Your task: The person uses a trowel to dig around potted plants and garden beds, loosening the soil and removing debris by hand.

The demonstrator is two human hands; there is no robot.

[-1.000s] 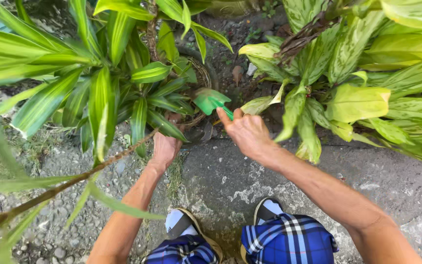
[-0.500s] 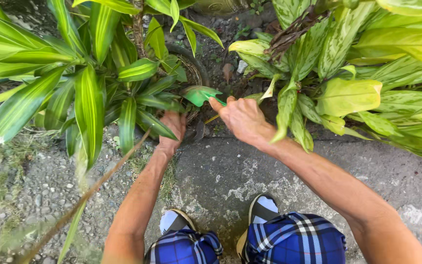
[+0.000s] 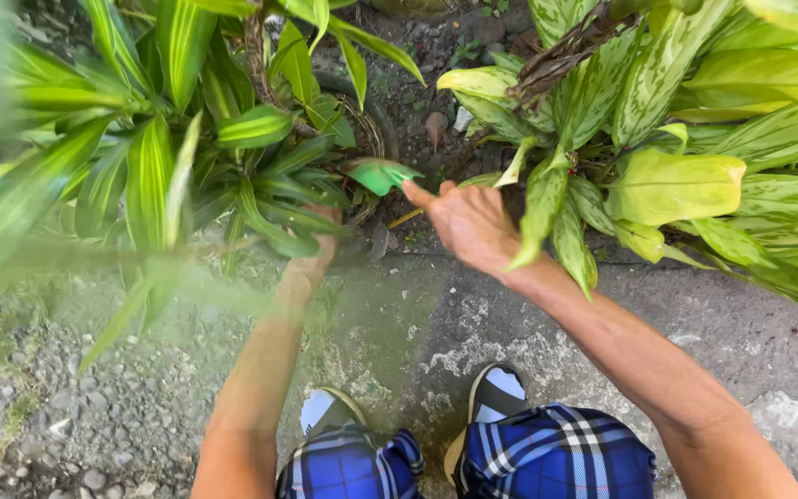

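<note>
1. Your right hand (image 3: 473, 225) holds a small green plastic hand trowel (image 3: 379, 174) by its handle; its fingers are clenched on the handle, with the blade pointing left toward the base of the striped green-and-yellow leafy plant (image 3: 187, 139).
2. The trowel sits above the dark bare soil (image 3: 408, 102), between that plant and the broad pale-green variegated plant (image 3: 667, 120), just past the far edge of the cracked grey concrete ground (image 3: 510, 314).
3. Your left hand (image 3: 316, 259) reaches in under the striped leaves, low at the stems. Leaves cover its fingers, so I cannot tell whether they are gripping something or released.
4. To work the soil well, tip the blade down steeply and press in close to the stem base, not onto it, so roots are not cut.
5. Use the left hand to hold the drooping leaves aside, so you can see where the blade enters.
6. Keep your wrist firm; a light plastic blade will likely flex in packed earth, so take shallow bites.
7. Your sandalled feet (image 3: 501, 388) stand on the concrete beside the loose grey gravel (image 3: 94, 425); stay balanced there as you lean in.
</note>
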